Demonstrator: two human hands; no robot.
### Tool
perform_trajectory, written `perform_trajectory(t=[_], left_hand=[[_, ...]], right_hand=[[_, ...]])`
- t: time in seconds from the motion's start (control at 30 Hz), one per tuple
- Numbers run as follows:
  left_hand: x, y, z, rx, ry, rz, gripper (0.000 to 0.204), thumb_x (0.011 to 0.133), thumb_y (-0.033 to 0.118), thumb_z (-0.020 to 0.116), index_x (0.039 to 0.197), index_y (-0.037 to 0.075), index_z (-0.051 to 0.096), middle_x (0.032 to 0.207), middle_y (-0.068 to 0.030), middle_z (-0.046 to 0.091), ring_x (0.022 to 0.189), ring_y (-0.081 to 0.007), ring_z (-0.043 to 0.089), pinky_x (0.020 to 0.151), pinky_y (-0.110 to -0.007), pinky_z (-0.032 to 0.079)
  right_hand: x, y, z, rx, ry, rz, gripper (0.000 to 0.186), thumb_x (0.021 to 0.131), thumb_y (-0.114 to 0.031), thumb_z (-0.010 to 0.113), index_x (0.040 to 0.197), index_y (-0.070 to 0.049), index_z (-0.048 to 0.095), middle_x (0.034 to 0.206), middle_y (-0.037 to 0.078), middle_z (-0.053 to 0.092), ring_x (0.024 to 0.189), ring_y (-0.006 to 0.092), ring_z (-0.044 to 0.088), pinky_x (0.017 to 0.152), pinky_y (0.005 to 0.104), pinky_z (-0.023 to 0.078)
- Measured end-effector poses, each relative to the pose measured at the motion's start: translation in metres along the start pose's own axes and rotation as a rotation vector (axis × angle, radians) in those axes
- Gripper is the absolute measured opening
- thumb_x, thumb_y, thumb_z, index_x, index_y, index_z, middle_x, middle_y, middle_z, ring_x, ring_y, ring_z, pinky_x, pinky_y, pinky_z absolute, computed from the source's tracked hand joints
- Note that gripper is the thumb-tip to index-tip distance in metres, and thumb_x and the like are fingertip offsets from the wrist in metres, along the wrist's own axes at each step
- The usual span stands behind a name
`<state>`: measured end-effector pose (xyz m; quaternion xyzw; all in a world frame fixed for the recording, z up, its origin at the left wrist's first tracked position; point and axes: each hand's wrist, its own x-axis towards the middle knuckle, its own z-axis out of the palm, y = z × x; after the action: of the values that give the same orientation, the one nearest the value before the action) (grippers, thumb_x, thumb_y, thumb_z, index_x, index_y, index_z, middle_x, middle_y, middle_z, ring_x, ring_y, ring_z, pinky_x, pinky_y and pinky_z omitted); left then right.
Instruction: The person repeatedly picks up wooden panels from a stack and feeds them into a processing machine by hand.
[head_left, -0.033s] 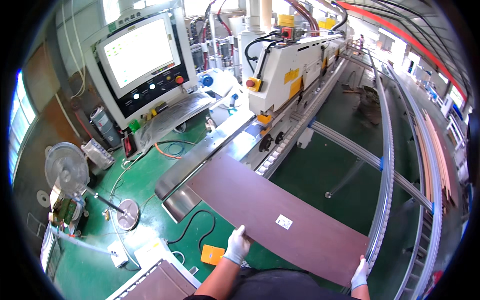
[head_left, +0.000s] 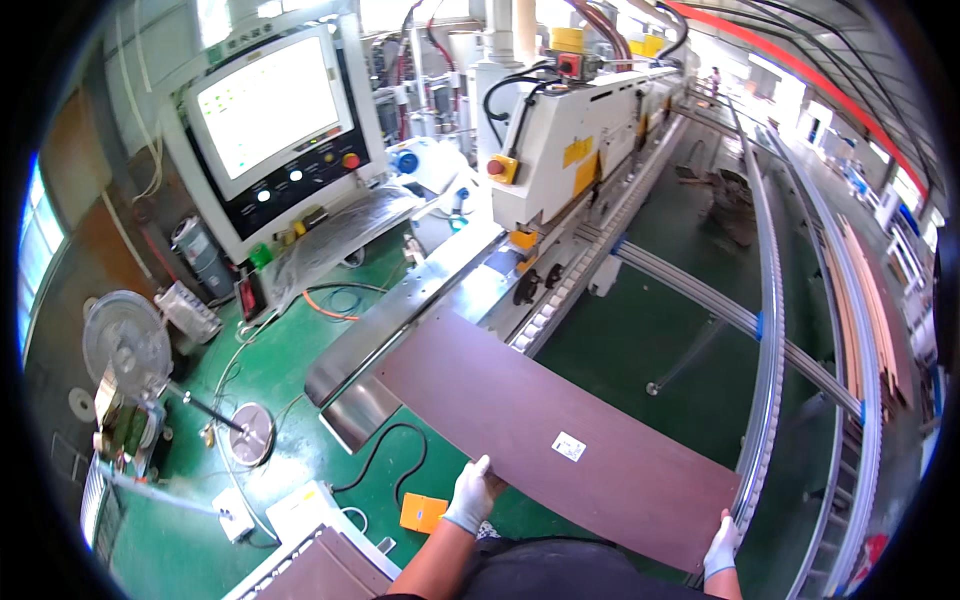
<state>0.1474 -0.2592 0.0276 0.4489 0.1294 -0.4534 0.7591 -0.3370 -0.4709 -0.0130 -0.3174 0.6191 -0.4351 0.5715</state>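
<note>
A long brown board (head_left: 480, 385) with a small white label (head_left: 569, 446) lies flat, its far left end on the metal infeed table (head_left: 400, 335) of a long machine. My left hand (head_left: 474, 497), in a white glove, grips the board's near edge, thumb on top and fingers underneath. At the right end, my right hand (head_left: 721, 548), also gloved, is closed on the board's corner, beside the curved roller rail (head_left: 765, 440). The undersides of both grips are hidden by the board.
The white machine (head_left: 560, 150) runs away ahead, with a red stop button on its yellow box (head_left: 502, 169). A control panel (head_left: 268, 110) stands at the left. Nearby are a fan (head_left: 127, 345), an orange foot pedal (head_left: 424, 513) and a stack of brown boards (head_left: 325, 572).
The view has turned very slightly, so the panel and fan sit a little further left. Both hands and the board look unmoved.
</note>
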Motion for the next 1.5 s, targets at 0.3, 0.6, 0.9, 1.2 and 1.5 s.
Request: perform_trajectory(t=[0.3,0.6,0.9,1.2,1.5], left_hand=[[0.083,0.102,-0.074,0.6,0.053,0.453,0.047,0.101,0.038,0.048,0.115,-0.005,0.057,0.101,-0.0082,0.062,0.093,-0.0162,0.057,0.085,-0.031,0.046],[0.115,0.123,-0.005,0.915,0.182,0.418,0.052,0.105,0.038,0.038,0.1,-0.01,0.058,0.092,-0.0194,0.063,0.085,-0.0304,0.057,0.08,-0.041,0.044],[0.188,0.121,0.088,0.252,-0.011,0.111,0.045,0.105,0.039,0.038,0.113,-0.001,0.056,0.109,-0.0127,0.063,0.092,-0.022,0.064,0.083,-0.036,0.054],[0.252,0.117,0.191,0.119,0.072,0.067,0.047,0.104,0.041,0.038,0.111,-0.002,0.056,0.105,-0.0139,0.063,0.089,-0.0236,0.066,0.076,-0.039,0.056],[0.317,0.113,0.259,0.185,0.002,-0.022,0.048,0.104,0.039,0.038,0.115,-0.004,0.055,0.109,-0.0133,0.063,0.089,-0.0219,0.065,0.077,-0.035,0.054]], right_hand=[[0.004,0.003,0.007,-0.323,0.193,-0.039,0.03,0.09,-0.02,0.06,0.111,0.001,0.063,0.116,0.007,0.058,0.11,0.0172,0.051,0.1,0.0307,0.036],[-0.003,-0.073,0.123,-0.474,0.477,-0.12,0.038,0.092,-0.016,0.056,0.125,0.004,0.056,0.123,0.008,0.056,0.114,0.0164,0.051,0.103,0.0285,0.036],[0.126,-0.091,0.124,-0.444,0.465,-0.119,0.039,0.095,-0.017,0.052,0.13,0.001,0.056,0.123,0.007,0.058,0.112,0.0168,0.054,0.1,0.0288,0.039],[0.224,-0.134,0.155,-0.353,0.455,-0.03,0.047,0.094,-0.021,0.054,0.134,0.003,0.051,0.13,0.011,0.054,0.118,0.0165,0.05,0.105,0.0301,0.034],[0.339,-0.135,0.143,-0.439,0.364,-0.12,0.043,0.095,-0.024,0.053,0.129,0.002,0.054,0.124,0.014,0.058,0.112,0.0228,0.056,0.102,0.0329,0.039]])
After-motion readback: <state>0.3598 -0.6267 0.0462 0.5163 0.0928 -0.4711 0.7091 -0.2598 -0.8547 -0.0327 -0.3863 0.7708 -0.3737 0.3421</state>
